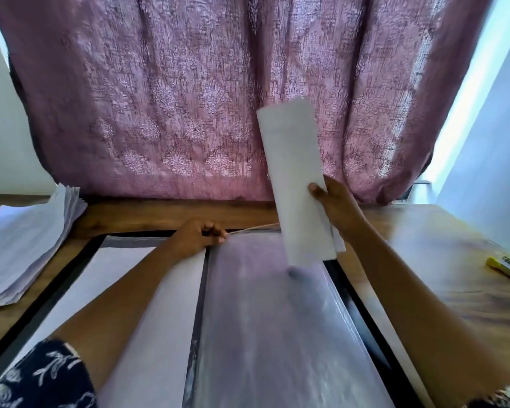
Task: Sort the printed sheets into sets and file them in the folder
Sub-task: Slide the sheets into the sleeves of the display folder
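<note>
At the near middle of the tabletop (424,245) the folder (355,304) lies open, a clear sleeve (262,319) uppermost on its right half. The left hand (195,237) pinches the sleeve's far edge close to the spine, apparently to part its mouth. The right hand (336,204) grips a set of sheets (292,172) by one long side, upright above the sleeve's far end and not yet entered.

Risks noted:
- One sheet juts out at the lower right of the set. Its loose corner could catch on the sleeve mouth and crease.
- The mouth depends on a single pinch. A slip would close it against the incoming paper.
- A one-sided grip may let the set bow or fan.
- The unsorted stack (21,245) at the left edge is splayed and could slide if nudged.
</note>
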A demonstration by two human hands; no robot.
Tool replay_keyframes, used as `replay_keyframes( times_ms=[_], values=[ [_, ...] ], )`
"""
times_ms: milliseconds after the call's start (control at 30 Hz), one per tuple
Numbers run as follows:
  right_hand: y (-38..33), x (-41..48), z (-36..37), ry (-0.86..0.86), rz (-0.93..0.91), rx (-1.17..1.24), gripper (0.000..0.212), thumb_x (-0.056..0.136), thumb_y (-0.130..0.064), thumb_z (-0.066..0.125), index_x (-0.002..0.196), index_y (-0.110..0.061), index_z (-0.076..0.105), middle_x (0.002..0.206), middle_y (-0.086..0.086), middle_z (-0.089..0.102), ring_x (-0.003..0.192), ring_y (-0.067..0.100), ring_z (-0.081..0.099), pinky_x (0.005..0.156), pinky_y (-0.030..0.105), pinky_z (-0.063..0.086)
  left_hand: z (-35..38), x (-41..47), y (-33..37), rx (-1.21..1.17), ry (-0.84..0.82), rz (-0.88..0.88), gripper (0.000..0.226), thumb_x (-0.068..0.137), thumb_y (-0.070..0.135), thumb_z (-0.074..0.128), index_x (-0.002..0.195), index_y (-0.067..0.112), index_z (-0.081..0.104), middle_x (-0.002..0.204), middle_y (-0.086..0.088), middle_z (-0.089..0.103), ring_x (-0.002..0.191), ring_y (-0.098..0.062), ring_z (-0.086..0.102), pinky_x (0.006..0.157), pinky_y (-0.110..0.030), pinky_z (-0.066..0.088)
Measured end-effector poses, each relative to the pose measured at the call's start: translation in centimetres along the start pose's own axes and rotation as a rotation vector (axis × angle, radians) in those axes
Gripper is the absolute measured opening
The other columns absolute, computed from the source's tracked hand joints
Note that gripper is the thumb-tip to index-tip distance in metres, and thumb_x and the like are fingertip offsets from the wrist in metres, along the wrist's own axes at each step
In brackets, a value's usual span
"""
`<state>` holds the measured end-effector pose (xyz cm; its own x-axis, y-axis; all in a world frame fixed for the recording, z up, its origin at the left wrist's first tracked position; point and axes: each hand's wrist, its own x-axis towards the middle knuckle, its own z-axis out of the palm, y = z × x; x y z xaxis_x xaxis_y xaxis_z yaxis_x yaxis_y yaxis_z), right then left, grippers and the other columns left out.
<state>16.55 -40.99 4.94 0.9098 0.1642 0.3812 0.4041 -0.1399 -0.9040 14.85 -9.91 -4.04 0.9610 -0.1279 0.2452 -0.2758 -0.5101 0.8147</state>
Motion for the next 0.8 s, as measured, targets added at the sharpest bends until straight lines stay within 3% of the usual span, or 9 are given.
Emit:
replay_keyframes(
  times_ms=[167, 233, 300, 367, 500, 567, 633, 800],
  values=[
    [-3.6, 4.7, 2.9, 0.129, -0.123, 0.001, 0.018, 0.086, -0.034, 0.058, 0.102, -0.028, 0.065, 0.102, 0.003, 0.069, 0.094, 0.026, 0.067, 0.081, 0.045, 0.055, 0.0, 0.2, -0.7, 0.221, 0.050, 0.167, 0.014, 0.074, 0.020, 0.084, 0.087, 0.021, 0.078, 0.087, 0.018, 0.074, 0.086, 0.005, 0.066, 0.080, -0.011, 0.048],
    [-3.4, 6.1, 4.2, 0.137, -0.121, 0.050, 0.021, 0.092, -0.023, 0.059, 0.111, -0.017, 0.065, 0.101, 0.003, 0.068, 0.088, 0.018, 0.066, 0.080, 0.038, 0.054, -0.4, 0.1, -1.0, 0.423, 0.088, 0.299, 0.018, 0.073, 0.039, 0.080, 0.087, 0.027, 0.079, 0.089, 0.016, 0.074, 0.085, 0.007, 0.064, 0.080, -0.009, 0.046],
    [-2.9, 6.8, 5.6, 0.122, -0.085, 0.104, 0.022, 0.094, -0.015, 0.058, 0.115, -0.010, 0.062, 0.104, 0.005, 0.067, 0.088, 0.018, 0.065, 0.084, 0.040, 0.054, -0.8, -0.2, -0.9, 0.495, 0.130, 0.375, 0.020, 0.072, 0.042, 0.076, 0.084, 0.026, 0.079, 0.086, 0.014, 0.074, 0.084, 0.007, 0.059, 0.076, -0.003, 0.041],
    [-1.9, 7.2, 6.8, 0.097, -0.006, 0.207, 0.026, 0.093, -0.012, 0.058, 0.118, -0.006, 0.060, 0.109, 0.010, 0.066, 0.093, 0.024, 0.064, 0.087, 0.043, 0.054, -1.0, -0.3, -0.8, 0.490, 0.131, 0.398, 0.024, 0.073, 0.046, 0.072, 0.084, 0.025, 0.079, 0.084, 0.012, 0.074, 0.083, 0.004, 0.059, 0.074, -0.007, 0.042],
    [-0.1, 7.4, 8.0, 0.012, 0.154, 0.348, 0.032, 0.093, -0.004, 0.055, 0.124, 0.004, 0.055, 0.118, 0.017, 0.062, 0.090, 0.023, 0.062, 0.078, 0.030, 0.054, -1.0, -0.2, -0.8, 0.503, 0.124, 0.446, 0.028, 0.076, 0.044, 0.064, 0.085, 0.023, 0.079, 0.084, 0.009, 0.074, 0.080, -0.002, 0.060, 0.069, -0.015, 0.045],
    [0.7, 7.7, 8.3, -0.036, 0.197, 0.346, 0.032, 0.091, -0.001, 0.056, 0.123, 0.005, 0.056, 0.119, 0.020, 0.062, 0.092, 0.026, 0.062, 0.085, 0.037, 0.053, -1.0, -0.2, -0.8, 0.494, 0.147, 0.472, 0.028, 0.078, 0.043, 0.063, 0.086, 0.021, 0.079, 0.084, 0.007, 0.075, 0.080, -0.003, 0.061, 0.069, -0.021, 0.047],
    [1.3, 8.0, 8.5, -0.062, 0.239, 0.328, 0.032, 0.089, 0.002, 0.058, 0.121, 0.006, 0.057, 0.116, 0.020, 0.063, 0.093, 0.028, 0.062, 0.091, 0.043, 0.051, -0.9, -0.3, -0.9, 0.461, 0.163, 0.469, 0.029, 0.080, 0.044, 0.063, 0.088, 0.020, 0.079, 0.085, 0.006, 0.075, 0.080, -0.003, 0.062, 0.071, -0.022, 0.048],
    [2.3, 8.4, 8.3, -0.131, 0.336, 0.283, 0.033, 0.089, 0.005, 0.057, 0.121, 0.009, 0.055, 0.100, 0.013, 0.065, 0.078, 0.018, 0.063, 0.081, 0.038, 0.053, -0.6, -0.3, -0.9, 0.396, 0.172, 0.432, 0.033, 0.081, 0.045, 0.061, 0.089, 0.018, 0.078, 0.088, 0.007, 0.073, 0.082, -0.005, 0.063, 0.075, -0.029, 0.052]
  ],
)
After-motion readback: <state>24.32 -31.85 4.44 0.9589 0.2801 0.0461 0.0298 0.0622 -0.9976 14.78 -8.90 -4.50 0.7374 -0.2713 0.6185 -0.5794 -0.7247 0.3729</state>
